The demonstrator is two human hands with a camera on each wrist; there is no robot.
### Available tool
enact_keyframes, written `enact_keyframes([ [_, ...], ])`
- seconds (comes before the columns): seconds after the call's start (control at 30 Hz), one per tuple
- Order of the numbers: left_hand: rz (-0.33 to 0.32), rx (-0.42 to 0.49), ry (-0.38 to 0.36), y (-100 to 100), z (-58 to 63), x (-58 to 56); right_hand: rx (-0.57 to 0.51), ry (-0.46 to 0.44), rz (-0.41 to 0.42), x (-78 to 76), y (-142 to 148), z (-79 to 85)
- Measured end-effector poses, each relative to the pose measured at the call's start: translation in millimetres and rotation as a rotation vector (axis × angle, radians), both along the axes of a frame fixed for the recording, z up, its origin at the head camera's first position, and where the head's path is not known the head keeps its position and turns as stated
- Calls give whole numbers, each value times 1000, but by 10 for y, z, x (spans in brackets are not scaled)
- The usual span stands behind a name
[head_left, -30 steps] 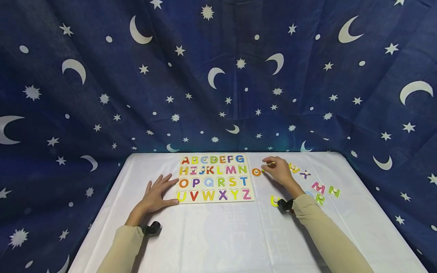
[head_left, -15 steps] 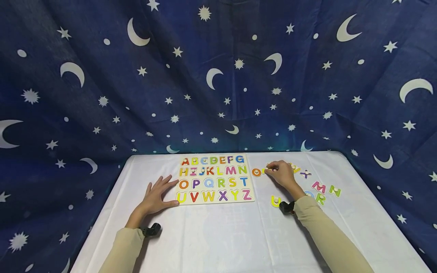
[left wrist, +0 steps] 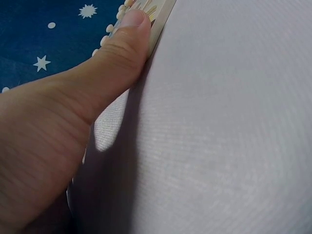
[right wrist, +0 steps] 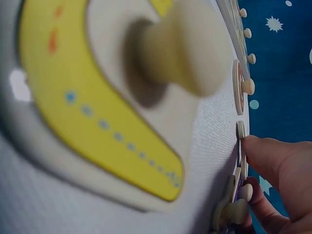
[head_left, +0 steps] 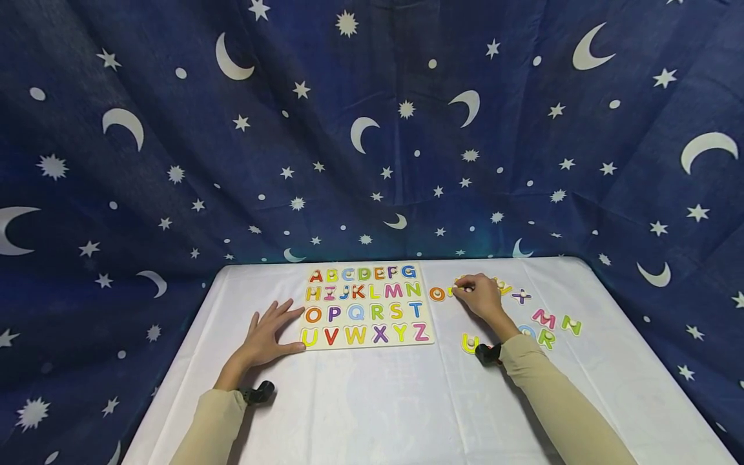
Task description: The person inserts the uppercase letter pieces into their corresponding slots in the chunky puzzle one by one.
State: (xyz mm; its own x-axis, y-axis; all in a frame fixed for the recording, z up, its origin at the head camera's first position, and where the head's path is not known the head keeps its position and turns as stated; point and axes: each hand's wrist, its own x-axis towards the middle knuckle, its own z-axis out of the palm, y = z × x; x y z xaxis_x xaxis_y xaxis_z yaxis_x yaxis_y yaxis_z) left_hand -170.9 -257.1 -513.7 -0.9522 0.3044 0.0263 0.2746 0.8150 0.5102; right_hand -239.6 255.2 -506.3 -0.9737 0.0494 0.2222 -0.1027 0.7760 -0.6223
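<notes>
A wooden alphabet puzzle board (head_left: 366, 301) lies flat on the table. My left hand (head_left: 264, 339) is spread at its left side, fingertips and thumb touching the edge; the left wrist view has the thumb (left wrist: 114, 56) on the board's corner. Right of the board, my right hand (head_left: 482, 300) pinches a small yellow-green letter piece (head_left: 450, 291), mostly covered by the fingers, low over the cloth. In the right wrist view the thumb is at this piece's edge (right wrist: 241, 131). An orange O piece (head_left: 437, 294) lies just left of those fingertips.
Around the right hand lie more knobbed letters: a yellow W (head_left: 503, 287), purple X (head_left: 522, 296), pink M (head_left: 544, 318), green N (head_left: 571, 325) and green R (head_left: 546, 338). A yellow U (head_left: 465, 342) lies near the right wrist. A starry curtain (head_left: 325, 129) hangs behind the table.
The right hand has lowered and shifted slightly right, bringing the small letter piece down beside the orange O. The left hand keeps its place at the board.
</notes>
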Motion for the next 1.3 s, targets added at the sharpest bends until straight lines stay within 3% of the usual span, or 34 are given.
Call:
enact_keyframes([
  [0.3, 1, 5, -10, -1, 3, 0, -71, 7, -1, -15, -54, 82],
  [0.53, 1, 10, -8, -13, -5, 3, -125, 92, 74, -50, -246, 144],
  [0.93, 4, 8, -7, -1, 12, 7, -290, -7, 190, -120, -717, 203],
  [1.13, -3, 9, -1, -7, 9, 9, -285, 1, 306, -148, -981, 200],
  [1.3, -2, 13, 0, -1, 21, 17, -276, -55, 326, -169, -1200, 196],
])
